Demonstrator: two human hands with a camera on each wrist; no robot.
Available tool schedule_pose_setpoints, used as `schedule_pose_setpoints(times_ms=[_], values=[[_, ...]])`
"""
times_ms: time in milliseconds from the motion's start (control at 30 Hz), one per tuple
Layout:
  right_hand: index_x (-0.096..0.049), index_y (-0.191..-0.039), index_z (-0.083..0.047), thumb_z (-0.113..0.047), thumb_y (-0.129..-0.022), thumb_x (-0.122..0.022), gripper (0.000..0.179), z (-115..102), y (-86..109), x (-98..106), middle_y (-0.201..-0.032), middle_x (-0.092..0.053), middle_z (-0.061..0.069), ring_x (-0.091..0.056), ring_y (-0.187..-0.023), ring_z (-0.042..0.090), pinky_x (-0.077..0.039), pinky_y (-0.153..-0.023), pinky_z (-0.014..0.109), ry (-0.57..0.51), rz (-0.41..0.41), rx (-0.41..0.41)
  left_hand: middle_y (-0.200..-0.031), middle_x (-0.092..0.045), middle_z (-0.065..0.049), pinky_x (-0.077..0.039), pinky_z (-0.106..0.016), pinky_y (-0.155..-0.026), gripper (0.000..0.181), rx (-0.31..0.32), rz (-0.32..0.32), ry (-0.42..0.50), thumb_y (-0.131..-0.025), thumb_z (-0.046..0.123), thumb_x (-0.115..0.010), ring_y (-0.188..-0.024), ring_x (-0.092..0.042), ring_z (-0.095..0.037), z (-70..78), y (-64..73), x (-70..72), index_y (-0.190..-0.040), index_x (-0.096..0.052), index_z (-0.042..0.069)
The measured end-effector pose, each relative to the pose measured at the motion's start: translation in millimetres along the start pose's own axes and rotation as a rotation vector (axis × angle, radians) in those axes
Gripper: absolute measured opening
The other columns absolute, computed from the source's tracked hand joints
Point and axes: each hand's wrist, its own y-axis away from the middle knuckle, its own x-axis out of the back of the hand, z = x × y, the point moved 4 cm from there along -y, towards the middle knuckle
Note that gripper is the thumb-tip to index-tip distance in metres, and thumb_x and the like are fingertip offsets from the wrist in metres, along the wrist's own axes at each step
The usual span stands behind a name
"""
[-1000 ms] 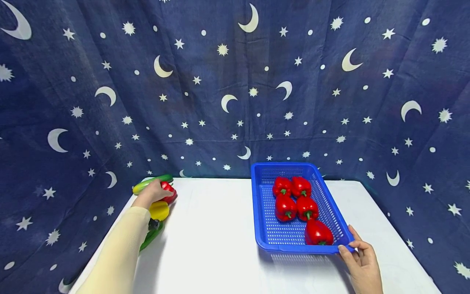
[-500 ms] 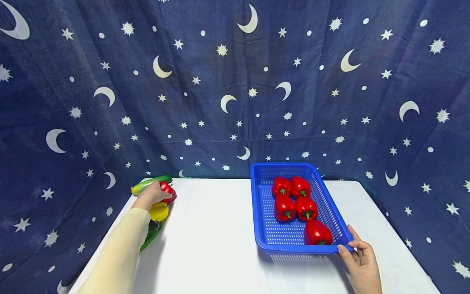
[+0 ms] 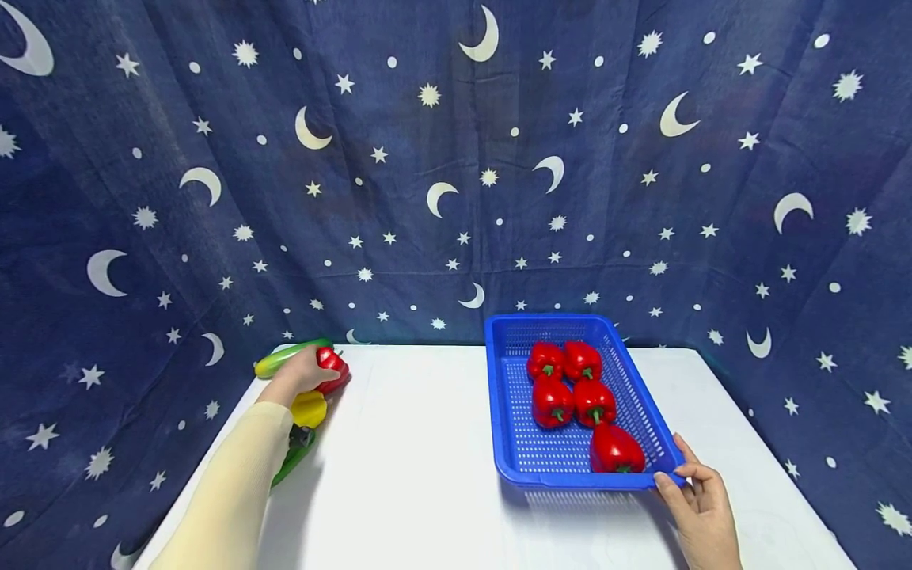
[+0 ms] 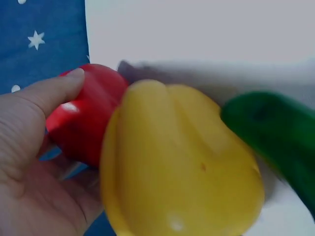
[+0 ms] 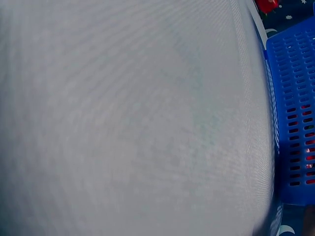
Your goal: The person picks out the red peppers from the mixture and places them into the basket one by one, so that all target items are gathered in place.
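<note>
At the far left of the table, my left hand [image 3: 299, 375] grips a red bell pepper [image 3: 335, 370]. In the left wrist view the thumb lies over this red pepper [image 4: 93, 113], with the other fingers partly hidden underneath. A yellow bell pepper [image 4: 182, 162] sits right beside it, large in front of the wrist camera. My right hand [image 3: 701, 511] holds the near right corner of a blue perforated basket [image 3: 591, 480], thumb on the rim. Several red bell peppers [image 3: 552, 402] lie inside the basket.
A long green-and-yellow vegetable [image 3: 274, 362] lies behind the left hand. Nearer, a dark item [image 3: 305, 436] and a long green vegetable [image 3: 294, 459] lie under the forearm. A blue curtain [image 3: 427, 158] with moons and stars surrounds the white table [image 3: 406, 459].
The red pepper in my left hand has shifted slightly right, away from the other vegetables, and its stem now shows. My right hand and the basket have stayed in place.
</note>
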Motion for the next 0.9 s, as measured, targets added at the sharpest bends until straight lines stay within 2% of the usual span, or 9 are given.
schedule_pose_setpoints(times_ms=[100, 200, 367, 500, 600, 700, 800, 900], values=[[-0.042, -0.122, -0.001, -0.002, -0.099, -0.065, 0.033, 0.1, -0.3, 0.2, -0.166, -0.028, 0.010, -0.053, -0.117, 0.003, -0.053, -0.086, 0.016, -0.003, 0.004, -0.002, -0.138, -0.050, -0.034, -0.046, -0.058, -0.105, 0.076, -0.079, -0.001, 0.001, -0.093, 0.023, -0.074, -0.122, -0.052, -0.048, 12.0, -3.5, -3.8, -0.148, -0.034, -0.011], [-0.042, -0.122, -0.001, -0.002, -0.099, -0.066, 0.033, 0.9, -0.3, 0.3, -0.166, -0.028, 0.009, -0.054, -0.116, 0.003, -0.054, -0.085, 0.016, -0.004, 0.008, -0.008, -0.140, -0.049, -0.033, -0.046, -0.058, -0.105, 0.078, -0.176, -0.030, -0.020, -0.093, 0.022, -0.074, -0.124, -0.051, -0.048, 26.5, -3.4, -9.9, -0.150, -0.033, -0.010], [-0.043, -0.122, -0.001, -0.003, -0.099, -0.066, 0.033, 2.3, -0.6, 0.0, -0.165, -0.029, 0.009, -0.053, -0.116, 0.004, -0.053, -0.085, 0.015, -0.004, 0.017, -0.018, -0.141, -0.051, -0.031, -0.043, -0.056, -0.108, 0.078, -0.343, -0.096, -0.111, -0.091, 0.019, -0.078, -0.126, -0.051, -0.045, 49.5, 2.4, -22.9, -0.151, -0.037, -0.008], [-0.044, -0.120, 0.000, 0.000, -0.098, -0.066, 0.031, 2.2, -0.5, -0.2, -0.164, -0.030, 0.010, -0.054, -0.116, 0.004, -0.054, -0.086, 0.016, -0.022, 0.020, -0.009, -0.140, -0.051, -0.029, -0.043, -0.054, -0.108, 0.075, -0.415, -0.157, -0.123, -0.088, 0.010, -0.077, -0.127, -0.050, -0.043, 57.9, 6.7, -33.5, -0.151, -0.040, -0.005], [-0.044, -0.120, 0.000, 0.001, -0.098, -0.065, 0.030, 1.7, -0.9, -0.4, -0.164, -0.031, 0.010, -0.055, -0.116, 0.003, -0.054, -0.086, 0.017, -0.034, 0.011, 0.008, -0.143, -0.047, -0.029, -0.042, -0.053, -0.108, 0.078, -0.395, -0.187, -0.107, -0.085, 0.003, -0.073, -0.128, -0.048, -0.042, 57.3, 8.8, -39.8, -0.155, -0.038, -0.001], [-0.044, -0.119, 0.001, 0.002, -0.098, -0.064, 0.029, 1.5, -1.5, -0.5, -0.163, -0.032, 0.010, -0.056, -0.116, 0.003, -0.055, -0.085, 0.018, -0.045, 0.005, 0.023, -0.153, -0.034, -0.030, -0.040, -0.053, -0.111, 0.091, -0.331, -0.189, -0.062, -0.085, 0.007, -0.073, -0.134, -0.042, -0.042, 55.0, 9.2, -44.8, -0.161, -0.024, 0.001], [-0.044, -0.118, 0.002, 0.003, -0.098, -0.064, 0.029, 1.5, -2.2, -0.4, -0.163, -0.033, 0.010, -0.056, -0.116, 0.004, -0.055, -0.085, 0.019, -0.048, 0.009, 0.028, -0.157, -0.025, -0.033, -0.037, -0.055, -0.113, 0.098, -0.248, -0.125, 0.015, -0.088, 0.022, -0.075, -0.137, -0.038, -0.046, 55.1, 9.5, -47.2, -0.161, -0.014, -0.003], [-0.044, -0.119, 0.002, 0.002, -0.098, -0.065, 0.030, 1.9, -2.5, -0.6, -0.163, -0.032, 0.010, -0.055, -0.117, 0.006, -0.055, -0.085, 0.018, -0.040, 0.016, 0.015, -0.152, -0.027, -0.037, -0.038, -0.056, -0.112, 0.099, -0.159, -0.019, 0.082, -0.089, 0.035, -0.075, -0.135, -0.040, -0.049, 56.2, 10.4, -48.8, -0.157, -0.017, -0.009]])
